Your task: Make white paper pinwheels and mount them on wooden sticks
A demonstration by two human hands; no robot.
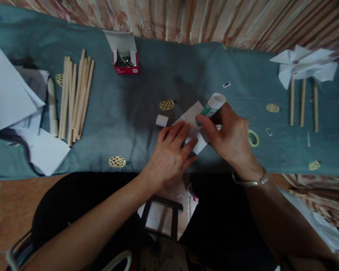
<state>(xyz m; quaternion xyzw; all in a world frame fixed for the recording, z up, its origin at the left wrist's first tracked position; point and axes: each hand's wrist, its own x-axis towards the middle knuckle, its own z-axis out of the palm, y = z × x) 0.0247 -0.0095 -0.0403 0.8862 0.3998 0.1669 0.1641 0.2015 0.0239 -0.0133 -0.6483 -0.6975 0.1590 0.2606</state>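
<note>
My right hand (228, 135) is closed round a glue stick (211, 106) with a white and green barrel. It is tilted, its lower end against a small white piece of paper (199, 146) on the cloth. My left hand (173, 148) lies flat on the paper's left side with its fingers spread, covering part of it. A short white cap (162, 120) lies on its side just beyond my left fingertips. Close to my right wrist rests a pale green roll of tape (253, 138), partly hidden by the hand.
An open red box (126, 64) of small metal pieces stands at the back. Several wooden sticks (76, 98) lie to the left, beside a thicker pale stick (52, 107) and white paper sheets (11, 94). White paper pinwheels (305, 62) on sticks lie far right.
</note>
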